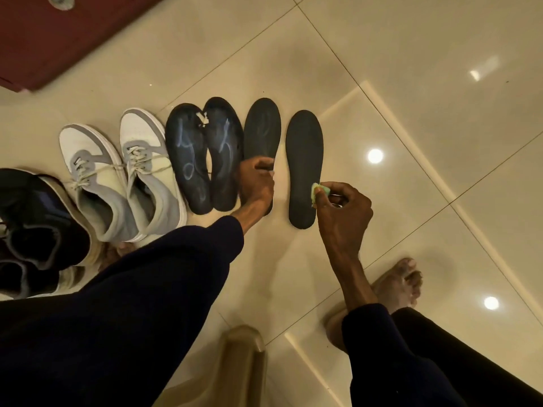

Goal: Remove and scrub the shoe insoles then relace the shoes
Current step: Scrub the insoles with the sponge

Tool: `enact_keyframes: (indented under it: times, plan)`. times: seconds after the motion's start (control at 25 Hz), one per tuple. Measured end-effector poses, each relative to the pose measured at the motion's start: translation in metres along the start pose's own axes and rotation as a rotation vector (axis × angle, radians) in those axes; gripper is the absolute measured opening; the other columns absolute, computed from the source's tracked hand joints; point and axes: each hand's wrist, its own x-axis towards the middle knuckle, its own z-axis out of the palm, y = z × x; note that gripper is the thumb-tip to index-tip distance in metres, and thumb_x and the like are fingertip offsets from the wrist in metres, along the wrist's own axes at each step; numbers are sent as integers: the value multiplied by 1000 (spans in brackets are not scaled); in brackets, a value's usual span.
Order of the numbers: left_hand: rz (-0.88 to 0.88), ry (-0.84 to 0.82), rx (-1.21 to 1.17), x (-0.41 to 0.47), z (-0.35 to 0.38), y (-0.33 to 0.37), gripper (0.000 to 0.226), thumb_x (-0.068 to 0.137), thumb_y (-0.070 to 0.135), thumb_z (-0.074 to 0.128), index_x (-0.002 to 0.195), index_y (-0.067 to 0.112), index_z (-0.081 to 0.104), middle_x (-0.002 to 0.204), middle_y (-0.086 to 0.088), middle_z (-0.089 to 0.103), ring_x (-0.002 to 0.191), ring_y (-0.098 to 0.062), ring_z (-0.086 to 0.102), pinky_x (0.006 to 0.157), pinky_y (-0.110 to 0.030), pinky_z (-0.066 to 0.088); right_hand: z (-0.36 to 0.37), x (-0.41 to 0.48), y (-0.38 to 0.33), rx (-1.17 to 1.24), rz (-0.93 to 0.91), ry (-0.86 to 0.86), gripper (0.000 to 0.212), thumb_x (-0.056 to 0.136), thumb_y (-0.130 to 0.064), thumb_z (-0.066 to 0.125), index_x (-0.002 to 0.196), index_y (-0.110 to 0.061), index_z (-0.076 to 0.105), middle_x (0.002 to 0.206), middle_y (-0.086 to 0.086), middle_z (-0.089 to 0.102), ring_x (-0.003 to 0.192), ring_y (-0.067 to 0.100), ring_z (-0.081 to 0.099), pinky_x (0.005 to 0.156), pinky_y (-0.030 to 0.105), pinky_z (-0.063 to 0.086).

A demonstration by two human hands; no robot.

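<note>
Your right hand (342, 207) is clenched on a small sponge (318, 191), a soft pale green and yellow scrap pinched between thumb and curled fingers, with only its corner showing past the fingertips. That corner touches the right edge of the outer insole (304, 160), just ahead of your knuckles. This insole is a flat, matte, charcoal foot shape with a rounded toe and a narrower heel, and it lies on the floor (411, 83) of glossy cream tiles with thin dark joints.

Your left hand (257, 183) sits across the waist of the second insole (262, 127), just left of the sponge grip. The fingers are bent over its right edge and grasp it, and the palm hides the heel half. This insole has the same dull dark foam, with faint pale smears near the toe.

Beyond that hand, further left, two marked insoles (188, 154) lie touching side by side. They are darker and slightly shiny, with chalky blue scrawls and a torn white patch where their toes meet. Next come the sneakers (150, 165), made of white mesh with grey panels and loose cream laces. Dark shoes (35, 218) with padded collars lie furthest from both hands.
</note>
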Motion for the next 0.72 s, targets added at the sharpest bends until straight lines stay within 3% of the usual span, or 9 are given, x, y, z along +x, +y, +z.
enact_keyframes:
  times: [0.08, 0.16, 0.24, 0.36, 0.56, 0.64, 0.72]
  plan:
    - [20, 91, 189, -3, -14, -12, 36, 81, 4, 83, 113, 11, 68, 119, -8, 65, 108, -20, 64, 98, -39, 57, 4, -2, -3, 7, 8, -6, 28, 89, -32, 79, 107, -11, 76, 99, 2, 76, 85, 12, 72, 80, 30, 62]
    - [-5, 76, 423, -11, -19, -18, 63, 74, 20, 92, 126, 11, 59, 137, -13, 53, 128, -29, 51, 109, -43, 46, 8, -2, -6, 1, 11, -16, 29, 88, -33, 79, 107, -11, 76, 100, 2, 76, 86, 13, 72, 82, 35, 62]
    - [-24, 48, 545, -18, -17, -16, 84, 70, 25, 95, 137, 10, 48, 147, -18, 41, 134, -35, 44, 109, -43, 43, 11, -2, -9, -6, 13, -24, 29, 88, -33, 79, 108, -11, 76, 102, 3, 76, 87, 14, 72, 83, 38, 63]
    - [-5, 31, 591, -21, -9, -12, 97, 68, 20, 95, 145, 9, 36, 148, -20, 38, 135, -37, 44, 109, -43, 44, 13, -2, -11, -16, 24, -27, 29, 88, -32, 79, 108, -11, 75, 103, 3, 76, 88, 14, 72, 85, 38, 62]
    - [-83, -71, 198, -25, -21, 0, 85, 85, 0, 79, 153, 11, 28, 147, -9, 45, 134, -24, 49, 110, -35, 43, 6, -5, -24, -23, 4, -49, 28, 88, -30, 79, 107, -10, 76, 101, 4, 76, 86, 16, 73, 85, 38, 62]
    - [-172, -155, 61, -33, -39, 12, 68, 95, 1, 67, 153, 15, 35, 135, 2, 49, 124, -14, 50, 105, -31, 45, 0, -8, -40, -13, -25, -84, 27, 87, -29, 80, 106, -9, 76, 100, 4, 76, 86, 16, 72, 86, 39, 62]
    - [-244, -245, -94, -40, -68, 30, 51, 98, 1, 63, 146, 9, 49, 125, 1, 57, 122, -17, 55, 104, -31, 46, -8, -13, -68, 0, -67, -131, 26, 87, -27, 80, 105, -9, 77, 100, 3, 76, 87, 13, 72, 86, 37, 62]
